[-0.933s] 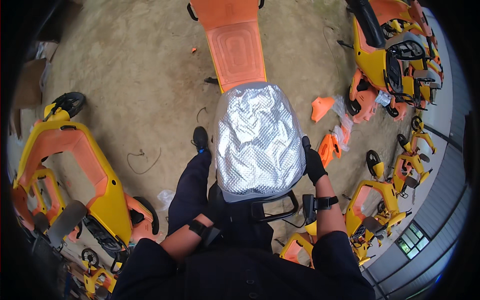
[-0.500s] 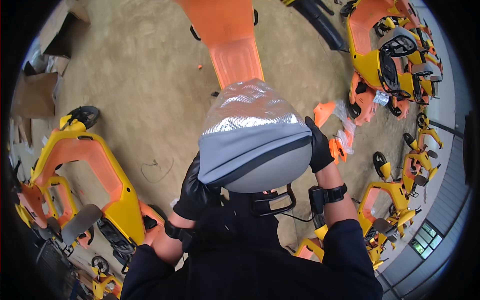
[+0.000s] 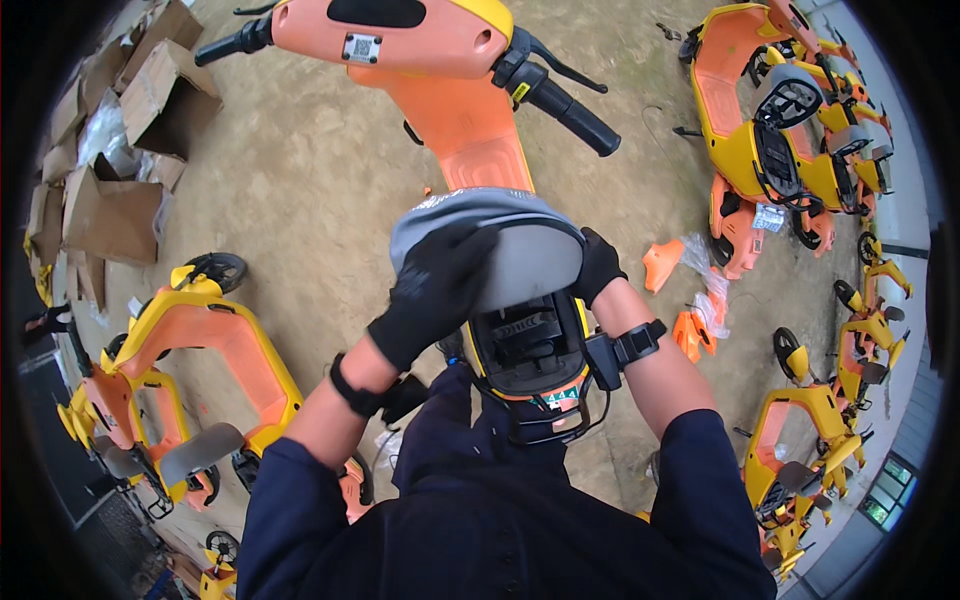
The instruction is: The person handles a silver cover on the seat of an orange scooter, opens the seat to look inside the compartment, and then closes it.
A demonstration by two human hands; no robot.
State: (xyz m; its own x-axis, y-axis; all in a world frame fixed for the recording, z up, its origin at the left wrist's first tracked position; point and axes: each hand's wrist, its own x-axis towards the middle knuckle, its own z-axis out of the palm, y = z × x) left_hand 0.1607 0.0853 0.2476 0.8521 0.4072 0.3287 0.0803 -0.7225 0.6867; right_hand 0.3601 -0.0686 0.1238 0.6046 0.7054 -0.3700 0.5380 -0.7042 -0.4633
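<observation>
A grey scooter seat (image 3: 533, 262) is tipped up on an orange-and-yellow scooter, its smooth grey face toward me. A blue-grey cover (image 3: 425, 212) with a silvery lining wraps the seat's far and left edges. My left hand (image 3: 440, 285), in a black glove, is closed on the cover at the seat's left side, fingers lying across its edge. On the right side, my gloved right hand (image 3: 601, 266) grips the cover's edge against the seat; its fingertips are partly hidden. Below the seat, the black storage compartment (image 3: 528, 345) is exposed.
Ahead stands the scooter's handlebar (image 3: 400, 38) with black grips. Other scooters stand to the left (image 3: 200, 350) and right (image 3: 745, 120). Loose orange panels (image 3: 662, 264) and clear plastic lie on the floor at right. Cardboard boxes (image 3: 170, 95) are piled at far left.
The cover's silvery side has mostly turned out of sight, and the storage compartment now shows. My left hand has moved up onto the cover's edge. The view has shifted, bringing in the handlebar.
</observation>
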